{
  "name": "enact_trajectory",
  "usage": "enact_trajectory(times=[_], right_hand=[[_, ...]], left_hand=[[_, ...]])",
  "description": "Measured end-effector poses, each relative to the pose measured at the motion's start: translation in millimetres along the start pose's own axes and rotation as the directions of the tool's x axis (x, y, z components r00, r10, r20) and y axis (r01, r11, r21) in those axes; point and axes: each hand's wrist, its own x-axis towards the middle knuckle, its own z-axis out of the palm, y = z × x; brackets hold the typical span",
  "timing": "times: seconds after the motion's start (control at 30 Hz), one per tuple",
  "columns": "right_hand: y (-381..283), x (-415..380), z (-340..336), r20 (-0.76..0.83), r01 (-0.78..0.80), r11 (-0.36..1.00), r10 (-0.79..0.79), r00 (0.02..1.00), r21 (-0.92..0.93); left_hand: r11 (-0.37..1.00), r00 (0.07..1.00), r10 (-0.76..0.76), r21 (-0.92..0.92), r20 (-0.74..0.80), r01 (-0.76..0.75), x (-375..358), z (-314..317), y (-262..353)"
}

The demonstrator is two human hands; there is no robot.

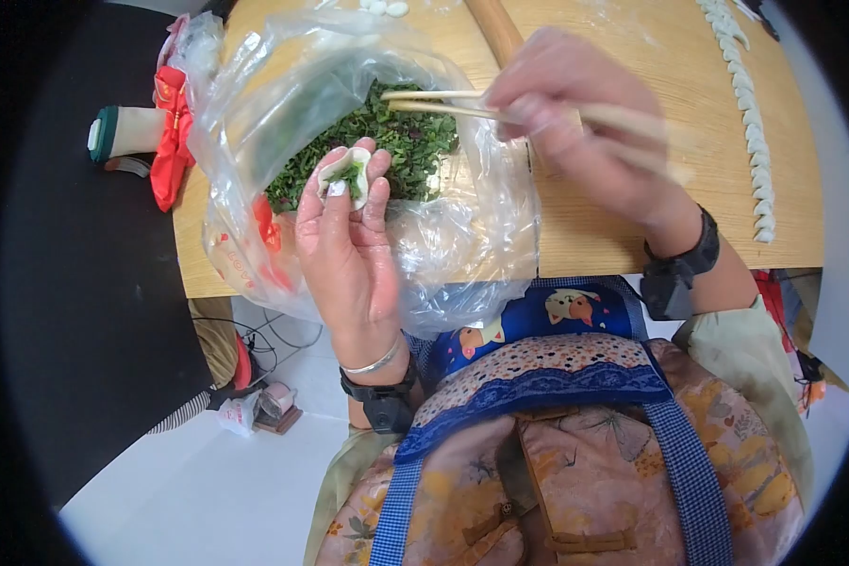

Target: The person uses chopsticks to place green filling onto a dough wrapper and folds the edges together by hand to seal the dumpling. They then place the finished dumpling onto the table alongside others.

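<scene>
My left hand cups a small round dumpling wrapper with a little chopped green filling on it, the thumb pressing at its near edge. Closed around a pair of wooden chopsticks, my right hand is somewhat blurred by motion. The chopstick tips reach over the chopped greens, which lie inside a clear plastic bag with its mouth spread wide. The wrapper sits just in front of these greens.
On the wooden table, a long row of shaped dumplings runs along the right. A rolling pin lies at the back, near several small dough pieces. Red plastic hangs at the left edge.
</scene>
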Motion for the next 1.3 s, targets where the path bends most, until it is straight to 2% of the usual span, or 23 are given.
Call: enact_trajectory(times=[0.03,0.07,0.1,0.13,0.27,0.37,0.43,0.53,0.87,0.97,1.03,1.13,1.3], right_hand=[[4,-2,3,0.131,0.122,0.963,-0.093,0.987,-0.239],[8,-4,8,0.277,0.262,0.856,-0.147,0.95,-0.445],[11,-5,12,0.423,0.407,0.688,-0.158,0.892,-0.6],[11,-7,17,0.489,0.372,0.691,-0.03,0.872,-0.62],[25,-14,26,0.513,0.423,0.681,-0.082,0.855,-0.597],[21,-11,26,0.465,0.422,0.665,-0.125,0.876,-0.616],[13,-7,24,0.244,0.301,0.714,-0.185,0.952,-0.632],[11,-4,27,0.196,0.333,0.734,-0.27,0.943,-0.592],[17,-8,30,0.227,0.365,0.713,-0.286,0.931,-0.599],[19,-8,30,0.279,0.411,0.66,-0.302,0.912,-0.629],[20,-9,31,0.303,0.481,0.552,-0.386,0.872,-0.681],[17,-10,26,0.345,0.55,0.563,-0.434,0.832,-0.617],[12,-10,28,0.398,0.57,0.573,-0.408,0.822,-0.589]], left_hand=[[1.0,1.0,0.015,-0.013,-0.003,-0.015,1,0,1],[1.0,1.0,0.014,-0.022,0.016,-0.014,2,0,3],[1.0,1.0,0.014,-0.02,0.019,-0.013,2,1,5],[1.0,0.999,0.004,0.019,0.047,-0.005,1,3,7],[0.999,0.996,-0.017,0.052,0.086,0.013,-2,15,10],[0.999,0.994,-0.036,0.03,0.107,0.033,-5,20,7],[0.998,0.989,-0.056,0.025,0.136,0.053,-7,21,5],[0.997,0.983,-0.081,0.009,0.164,0.08,-9,23,0],[0.989,0.97,-0.142,-0.012,0.196,0.147,-13,23,-8],[0.987,0.973,-0.156,0.005,0.17,0.158,-16,27,-9],[0.988,0.971,-0.154,0.013,0.182,0.154,-17,26,-11],[0.988,0.968,-0.153,0.02,0.2,0.152,-18,26,-11],[0.984,0.966,-0.181,0.038,0.184,0.177,-19,25,-10]])
